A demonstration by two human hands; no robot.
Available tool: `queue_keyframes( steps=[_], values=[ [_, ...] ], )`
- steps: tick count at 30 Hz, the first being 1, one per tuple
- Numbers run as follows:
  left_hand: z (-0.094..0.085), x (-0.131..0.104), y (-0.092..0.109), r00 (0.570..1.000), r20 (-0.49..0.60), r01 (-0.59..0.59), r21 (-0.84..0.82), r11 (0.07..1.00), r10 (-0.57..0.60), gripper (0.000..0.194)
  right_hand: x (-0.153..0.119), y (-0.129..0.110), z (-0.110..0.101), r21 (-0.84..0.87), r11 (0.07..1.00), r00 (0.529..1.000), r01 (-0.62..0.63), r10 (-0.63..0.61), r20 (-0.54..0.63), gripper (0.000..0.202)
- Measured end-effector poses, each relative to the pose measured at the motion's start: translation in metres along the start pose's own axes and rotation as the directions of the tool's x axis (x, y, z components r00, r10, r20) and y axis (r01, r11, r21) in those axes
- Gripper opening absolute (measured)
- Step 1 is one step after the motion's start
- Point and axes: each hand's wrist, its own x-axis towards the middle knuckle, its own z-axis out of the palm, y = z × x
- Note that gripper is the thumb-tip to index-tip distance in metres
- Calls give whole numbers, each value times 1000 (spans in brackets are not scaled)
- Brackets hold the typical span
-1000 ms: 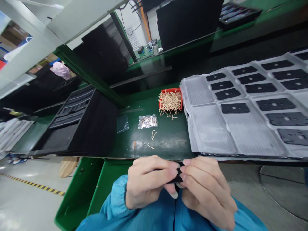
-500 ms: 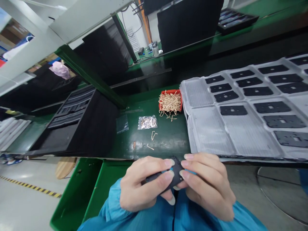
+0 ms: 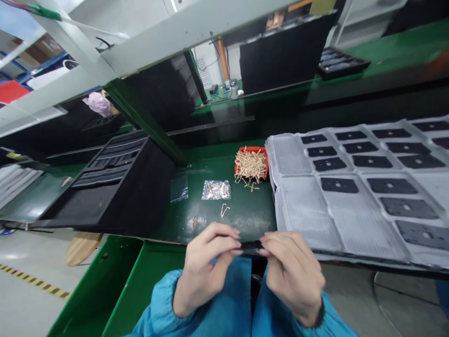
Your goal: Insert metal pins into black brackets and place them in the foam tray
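My left hand (image 3: pixel 210 264) and my right hand (image 3: pixel 294 274) pinch a thin black plastic plate (image 3: pixel 251 246) between them, one at each end. It is held just in front of the bench's front edge and seen almost edge-on, so its faces are hidden. Beyond the hands, two tan L-shaped clips (image 3: pixel 224 210) lie loose on the green bench. A red bin (image 3: pixel 267 172) behind them is heaped with similar tan clips (image 3: pixel 250 164). Left of it rests a clear zip bag (image 3: pixel 216 190) of small shiny parts.
Grey-white moulded trays (image 3: pixel 298 199) on the right hold several black plates (image 3: pixel 339 185). A black divided box (image 3: pixel 136 187) stands at left, near a flat clear bag (image 3: pixel 179 188). Below the bench edge is a green crate (image 3: pixel 101 281). A green post (image 3: pixel 143 119) rises behind.
The plate has turned from showing its broad face to nearly edge-on, and my fingers have shifted to its ends. One loose clip near the front no longer shows. The view has tilted slightly.
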Motion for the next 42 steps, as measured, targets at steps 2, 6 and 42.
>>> queue_keyframes(
  steps=[2, 6, 42],
  values=[
    [-5, 33, -37, 951, -35, 307, 191, 932, -306, 14, 2, 4, 5, -8, 997, 997, -72, 72, 40, 22],
    [-12, 136, -130, 844, -159, 536, 266, 802, -512, 20, 2, 13, 11, 17, 992, 988, -123, 120, 101, 15],
    [17, -31, -125, 974, 60, 208, 137, 968, -218, 23, -51, 38, 72, 66, 543, 447, -837, 611, 654, 36]
  ],
)
